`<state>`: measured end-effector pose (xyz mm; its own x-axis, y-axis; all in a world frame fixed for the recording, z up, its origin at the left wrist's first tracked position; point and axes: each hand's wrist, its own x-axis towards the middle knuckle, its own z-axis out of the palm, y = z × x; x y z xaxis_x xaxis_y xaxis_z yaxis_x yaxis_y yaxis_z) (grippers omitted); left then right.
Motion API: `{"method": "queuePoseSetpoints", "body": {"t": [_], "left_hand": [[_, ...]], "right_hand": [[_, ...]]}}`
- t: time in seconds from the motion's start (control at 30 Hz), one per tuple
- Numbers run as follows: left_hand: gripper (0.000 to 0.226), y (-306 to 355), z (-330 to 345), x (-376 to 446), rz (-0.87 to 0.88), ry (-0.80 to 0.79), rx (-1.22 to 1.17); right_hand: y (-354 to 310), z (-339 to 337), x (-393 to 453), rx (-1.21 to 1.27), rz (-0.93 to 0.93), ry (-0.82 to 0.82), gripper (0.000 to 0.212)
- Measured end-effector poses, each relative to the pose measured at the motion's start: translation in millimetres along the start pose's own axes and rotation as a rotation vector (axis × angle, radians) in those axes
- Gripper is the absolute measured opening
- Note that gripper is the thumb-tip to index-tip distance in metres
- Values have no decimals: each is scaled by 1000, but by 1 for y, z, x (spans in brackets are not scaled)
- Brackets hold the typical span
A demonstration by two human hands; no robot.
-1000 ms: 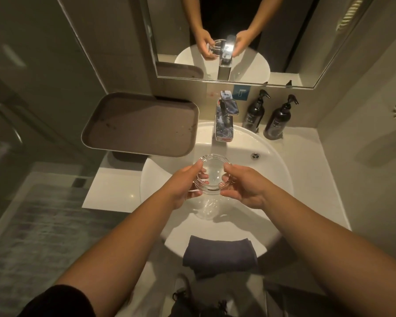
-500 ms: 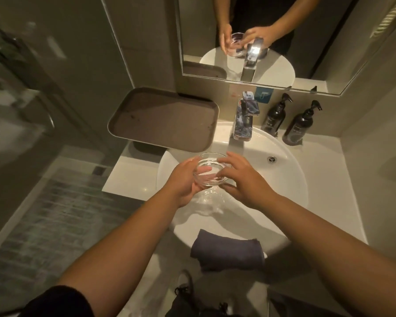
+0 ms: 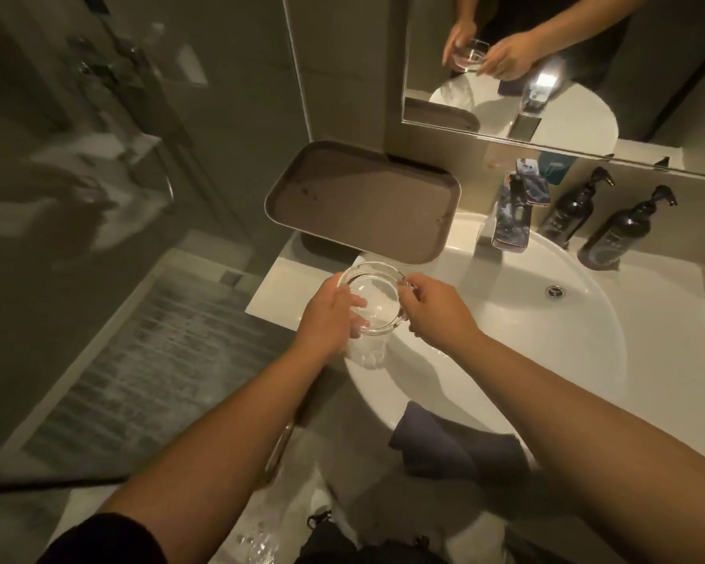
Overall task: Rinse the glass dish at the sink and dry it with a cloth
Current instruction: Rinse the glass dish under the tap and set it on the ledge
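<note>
Over the left rim of the white basin (image 3: 587, 360), at about nine o'clock from the drain, both hands hold the round glass dish (image 3: 373, 301) clear of any surface. The left hand (image 3: 330, 315) cups its near-left side, fingers curled onto the wall and into the bowl; the right hand (image 3: 432, 309) pinches the right rim between thumb and fingertips. The dish looks wet, though the picture is soft there and I cannot be sure.

The main risk, as I judge it, is a slip: wet, smooth glass held partly over the bench (image 3: 277, 287) edge and the tiled floor (image 3: 147, 360) at eight o'clock could fall and break if either grip loosens. The brown tray (image 3: 363, 205) overhangs just beyond the dish at twelve o'clock, so lifting carelessly could knock the rim against it. The folded dark cloth (image 3: 456, 445) lies on the basin's near lip at five o'clock, draped over the edge; reaching for it means freeing one hand, leaving the dish in a single wet grip. A tug at the cloth could also drag it to the floor. The faucet (image 3: 513, 221) stands well apart at two o'clock.
</note>
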<state>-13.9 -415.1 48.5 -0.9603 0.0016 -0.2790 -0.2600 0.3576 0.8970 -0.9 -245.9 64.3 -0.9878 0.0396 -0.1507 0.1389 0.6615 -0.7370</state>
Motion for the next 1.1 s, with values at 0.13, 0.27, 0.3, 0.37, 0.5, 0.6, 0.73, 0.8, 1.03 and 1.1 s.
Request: {"method": "queuePoseSetpoints", "body": {"t": [0.13, 0.27, 0.3, 0.37, 0.5, 0.6, 0.73, 0.8, 1.03, 1.1], "left_hand": [[42, -16, -38, 16, 123, 89, 537], [44, -43, -75, 41, 118, 97, 702], [43, -50, -83, 48, 110, 89, 696], [39, -62, -98, 61, 99, 68, 656], [36, -86, -118, 88, 74, 32, 653], [36, -106, -125, 109, 46, 10, 713], [39, -129, -124, 127, 45, 26, 791], [40, -136, -122, 130, 32, 35, 816], [41, -140, -119, 129, 48, 62, 860], [41, -139, -119, 129, 45, 57, 854]], "right_hand": [[-21, 25, 16, -320, -95, 54, 31], [-46, 64, 44, -448, -91, 8, 30], [-51, 75, 52, -472, -86, -13, 28], [-60, 98, 68, -524, -59, -57, 20], [-75, 134, 94, -647, -11, -121, 23], [-80, 153, 114, -748, -31, -158, 33], [-76, 171, 132, -830, -3, -223, 37], [-73, 176, 135, -845, -3, -247, 38], [-66, 180, 138, -823, 14, -258, 39], [-64, 181, 139, -812, 10, -259, 38]]}}
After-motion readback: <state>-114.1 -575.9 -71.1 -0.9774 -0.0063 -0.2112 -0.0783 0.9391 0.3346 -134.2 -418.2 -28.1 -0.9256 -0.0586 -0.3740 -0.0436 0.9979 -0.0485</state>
